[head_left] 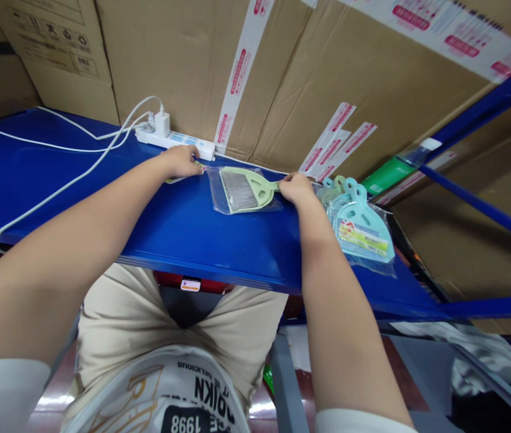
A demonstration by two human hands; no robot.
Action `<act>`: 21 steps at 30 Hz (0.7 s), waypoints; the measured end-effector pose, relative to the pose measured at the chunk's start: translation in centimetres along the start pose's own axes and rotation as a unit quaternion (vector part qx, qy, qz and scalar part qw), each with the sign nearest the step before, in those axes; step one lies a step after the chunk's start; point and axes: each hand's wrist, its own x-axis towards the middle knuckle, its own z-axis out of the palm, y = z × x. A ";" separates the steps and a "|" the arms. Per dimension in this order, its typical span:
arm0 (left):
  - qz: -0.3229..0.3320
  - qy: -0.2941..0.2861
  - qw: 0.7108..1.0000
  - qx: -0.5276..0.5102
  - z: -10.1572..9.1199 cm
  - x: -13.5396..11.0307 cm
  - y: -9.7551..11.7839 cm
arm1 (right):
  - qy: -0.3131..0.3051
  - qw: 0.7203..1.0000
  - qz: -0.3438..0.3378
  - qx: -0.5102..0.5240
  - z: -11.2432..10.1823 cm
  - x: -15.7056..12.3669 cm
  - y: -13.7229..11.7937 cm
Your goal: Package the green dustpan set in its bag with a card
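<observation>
From the grip of the right hand [296,187], the dustpan set [245,191] is laid leftward on the shelf [219,243], the power strip [183,143] farther left behind, stacked dustpans [364,225] rightward.

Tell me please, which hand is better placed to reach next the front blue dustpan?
Probably the right hand: it is close beside the front blue dustpan, although it holds the green dustpan. The left hand is farther away, near the power strip.

Your right hand [297,187] holding a green dustpan and brush [246,191], your left hand [181,161] by a white power strip [196,144], blue dustpan [364,218] nearby
</observation>
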 end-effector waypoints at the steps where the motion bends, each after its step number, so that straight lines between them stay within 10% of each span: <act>1: -0.007 -0.005 1.000 -0.006 -0.1 -0.2 0.1 | -0.002 1.000 0.001 -0.001 0.0 -0.1 0.0; 21: 0.018 0.007 0.999 -0.038 0.0 -0.9 0.4 | 0.083 0.991 -0.098 0.033 0.7 -0.7 -0.7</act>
